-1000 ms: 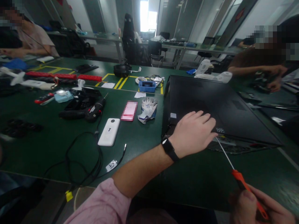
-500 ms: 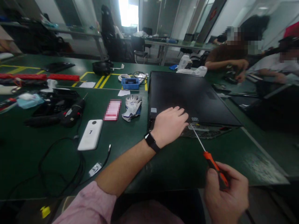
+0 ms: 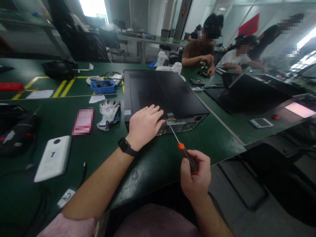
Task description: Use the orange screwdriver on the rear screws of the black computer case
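Observation:
A black desktop computer case (image 3: pixel 158 89) lies on its side on the green table, its rear panel with a fan grille facing me. My left hand (image 3: pixel 146 123) rests flat on the near edge of the case, fingers stretched over its top. In my right hand (image 3: pixel 197 174) is a screwdriver (image 3: pixel 187 157) with an orange and dark handle, gripped between thumb and fingers. Its thin shaft points up and left to the case's rear edge, close to my left thumb. Whether the tip sits on a screw I cannot tell.
Left of the case lie work gloves (image 3: pixel 108 113), a pink-screened phone (image 3: pixel 84 121), a white power bank (image 3: pixel 53 158) and a power drill (image 3: pixel 18 131). A blue tray (image 3: pixel 102 87) stands behind. Another phone (image 3: pixel 261 123) and black panels (image 3: pixel 249 92) are at right, co-workers beyond.
My view has turned to the right, so the table's things appear further left. My left hand stays on the case, and my right hand still holds the screwdriver against its rear edge.

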Demonstrator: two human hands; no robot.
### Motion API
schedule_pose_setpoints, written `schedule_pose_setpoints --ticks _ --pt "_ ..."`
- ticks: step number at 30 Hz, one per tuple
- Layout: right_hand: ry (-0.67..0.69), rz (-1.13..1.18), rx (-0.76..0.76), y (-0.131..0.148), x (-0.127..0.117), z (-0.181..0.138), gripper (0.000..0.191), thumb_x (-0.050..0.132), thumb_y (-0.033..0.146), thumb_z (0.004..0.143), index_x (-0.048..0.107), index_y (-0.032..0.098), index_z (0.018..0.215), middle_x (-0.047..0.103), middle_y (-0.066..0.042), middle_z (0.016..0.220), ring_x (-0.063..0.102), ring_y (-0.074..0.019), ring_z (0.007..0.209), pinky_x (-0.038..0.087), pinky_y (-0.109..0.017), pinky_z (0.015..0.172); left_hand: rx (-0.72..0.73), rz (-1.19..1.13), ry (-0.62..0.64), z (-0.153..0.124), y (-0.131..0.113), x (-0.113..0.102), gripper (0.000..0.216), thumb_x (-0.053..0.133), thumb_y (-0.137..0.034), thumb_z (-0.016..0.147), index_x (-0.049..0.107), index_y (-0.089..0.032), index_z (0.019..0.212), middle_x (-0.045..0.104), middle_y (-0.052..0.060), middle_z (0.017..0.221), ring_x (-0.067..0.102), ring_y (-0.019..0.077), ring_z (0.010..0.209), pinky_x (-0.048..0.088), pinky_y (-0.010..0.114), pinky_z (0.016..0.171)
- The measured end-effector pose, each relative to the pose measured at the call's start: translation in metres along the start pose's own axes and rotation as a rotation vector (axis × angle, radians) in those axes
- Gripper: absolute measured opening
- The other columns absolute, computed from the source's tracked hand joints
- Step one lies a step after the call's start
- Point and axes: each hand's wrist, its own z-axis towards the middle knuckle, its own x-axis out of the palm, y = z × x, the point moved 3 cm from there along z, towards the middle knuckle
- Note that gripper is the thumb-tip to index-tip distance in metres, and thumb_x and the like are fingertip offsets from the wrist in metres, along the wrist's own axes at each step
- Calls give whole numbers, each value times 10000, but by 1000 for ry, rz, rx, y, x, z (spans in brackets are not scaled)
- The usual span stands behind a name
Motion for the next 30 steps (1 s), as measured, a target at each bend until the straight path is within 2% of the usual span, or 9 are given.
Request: schedule_pose_setpoints --ticks 6,12,19,25,30 --pt "63 136 82 -5 4 -1 188 577 305 1110 666 224 1254 733 40 748 693 -133 538 566 -245 551 11 9 -17 0 -1 -2 293 714 -330 1068 804 -230 1329 782 106 1489 711 332 1442 562 519 1244" --pt "-14 149 -15 -1 2 2 256 698 272 987 660 229 1236 779 -34 946 766 -169 691 624 -282 607 40 58 -46 -1 -2 -2 278 701 -326 1085 802 -198 1311 794 124 1465 733 317 1415 576 512 1224" --pt "44 158 23 2 2 7 150 570 248 1088 652 234 1213 717 59 716 678 -120 505 560 -229 525 66 81 -74 -2 -2 -2 278 720 -316 1076 806 -176 1300 810 133 1430 751 314 1387 596 486 1199" --pt "-10 115 -33 2 1 5 210 694 262 976 659 233 1181 765 -10 910 703 -134 597 563 -250 533 68 71 -75 -2 -2 -1 279 705 -318 1085 807 -168 1298 804 144 1439 751 318 1386 597 494 1193" --pt "-28 81 -21 1 2 5 125 647 260 1047 687 240 1165 762 22 808 720 -130 557 566 -233 536 68 73 -68 -2 0 0 296 702 -331 1089 802 -167 1314 800 144 1447 742 323 1399 595 498 1192"
